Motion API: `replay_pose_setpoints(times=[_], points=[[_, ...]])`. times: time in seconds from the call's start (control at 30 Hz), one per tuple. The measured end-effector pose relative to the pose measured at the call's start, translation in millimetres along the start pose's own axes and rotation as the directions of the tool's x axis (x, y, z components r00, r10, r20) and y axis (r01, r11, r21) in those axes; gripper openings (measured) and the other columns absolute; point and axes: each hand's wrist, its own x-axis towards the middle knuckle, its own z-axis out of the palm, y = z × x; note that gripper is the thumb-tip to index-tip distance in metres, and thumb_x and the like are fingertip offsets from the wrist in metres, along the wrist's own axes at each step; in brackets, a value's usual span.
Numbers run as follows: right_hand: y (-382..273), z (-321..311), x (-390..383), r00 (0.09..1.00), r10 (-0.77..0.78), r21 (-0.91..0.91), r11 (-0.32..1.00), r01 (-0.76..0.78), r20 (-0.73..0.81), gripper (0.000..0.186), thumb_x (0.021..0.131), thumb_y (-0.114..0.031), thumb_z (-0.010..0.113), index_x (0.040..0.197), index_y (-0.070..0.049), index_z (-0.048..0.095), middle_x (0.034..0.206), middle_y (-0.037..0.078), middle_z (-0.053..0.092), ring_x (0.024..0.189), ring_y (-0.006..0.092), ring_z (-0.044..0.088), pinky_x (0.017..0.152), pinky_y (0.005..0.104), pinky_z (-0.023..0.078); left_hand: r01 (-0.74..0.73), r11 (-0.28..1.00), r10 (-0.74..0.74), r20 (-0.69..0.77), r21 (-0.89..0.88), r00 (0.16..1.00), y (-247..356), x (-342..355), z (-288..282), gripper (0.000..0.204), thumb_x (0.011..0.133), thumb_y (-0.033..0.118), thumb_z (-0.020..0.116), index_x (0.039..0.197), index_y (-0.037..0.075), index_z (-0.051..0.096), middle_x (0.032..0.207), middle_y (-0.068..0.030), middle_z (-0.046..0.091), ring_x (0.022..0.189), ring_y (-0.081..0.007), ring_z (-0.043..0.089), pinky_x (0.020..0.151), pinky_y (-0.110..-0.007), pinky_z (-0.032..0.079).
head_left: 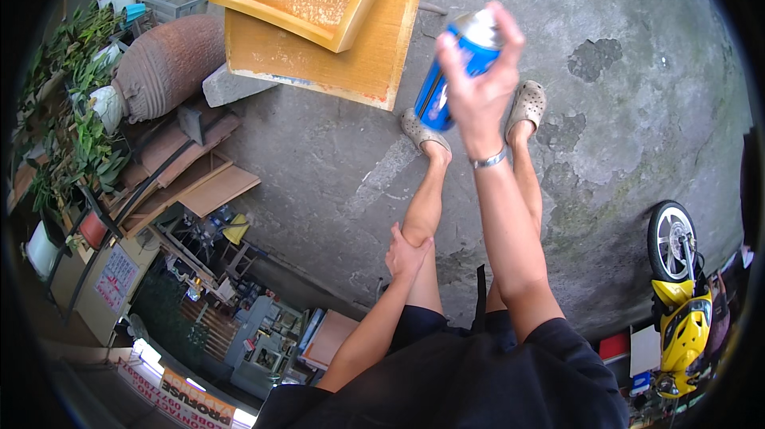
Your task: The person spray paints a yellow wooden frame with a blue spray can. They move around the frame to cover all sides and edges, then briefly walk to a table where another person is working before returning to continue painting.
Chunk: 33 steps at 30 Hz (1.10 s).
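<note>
My right hand (482, 94) is closed round a blue spray can (443, 88) with a silver-white top, held tilted in the air above my feet. Its index finger reaches up to the top of the can; the nozzle itself is too blurred to make out. My left hand (408, 254) holds no object and lies against my left knee, fingers across it. Beyond the can, at the upper middle, is a yellow-brown wooden tray-like piece with a raised rim (351, 27). It overlaps a flat wooden board (319, 74) whose edge is chipped and paint-marked.
Rough grey concrete (621, 134) lies around my light clogs (527, 104). To the left are a large clay jar (171, 66), a concrete block (231, 86), plants (60, 94) and stacked wood (179, 166). A yellow motorcycle (684, 325) stands at the right.
</note>
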Motion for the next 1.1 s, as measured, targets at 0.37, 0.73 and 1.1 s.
replay_pose_setpoints(times=[0.37, 0.73, 1.1], points=[[-12, -27, -94, 0.911, 0.113, -0.067, 0.993, -0.094, 0.398, 0.067, 0.079, -0.025, 0.087, 0.138, -0.013, 0.058, 0.115, 0.011, 0.067, 0.097, 0.03, 0.07, 0.086, 0.04, 0.056, -0.017, 0.999, 0.018, -0.032, 0.031, 0.999, 11, 3, -2, 0.104, 0.075, 0.056, 0.083, 0.153, 0.008, 0.032, 0.13, -0.0257, 0.065, 0.114, -0.0431, 0.067, 0.098, -0.052, 0.052], [21, -17, 74, 0.982, -0.028, 0.016, 1.0, 0.025, 0.188, 0.065, 0.085, -0.028, 0.084, 0.138, -0.009, 0.052, 0.122, 0.022, 0.067, 0.111, 0.0361, 0.069, 0.095, 0.0445, 0.055, 0.047, 0.998, -0.047, 0.008, 0.044, 0.999, 32, -3, -7, 0.105, 0.074, 0.056, 0.083, 0.153, 0.008, 0.033, 0.134, -0.0272, 0.063, 0.118, -0.0435, 0.065, 0.099, -0.051, 0.051], [31, -26, 203, 0.976, -0.171, 0.012, 0.985, 0.175, -0.134, 0.061, 0.085, -0.02, 0.082, 0.136, -0.003, 0.053, 0.111, 0.017, 0.07, 0.099, 0.0265, 0.069, 0.089, 0.0385, 0.055, 0.064, 0.996, -0.064, -0.01, 0.063, 0.998, 47, -8, -1, 0.103, 0.074, 0.057, 0.083, 0.151, 0.009, 0.034, 0.131, -0.0256, 0.064, 0.117, -0.0427, 0.065, 0.1, -0.05, 0.051]])
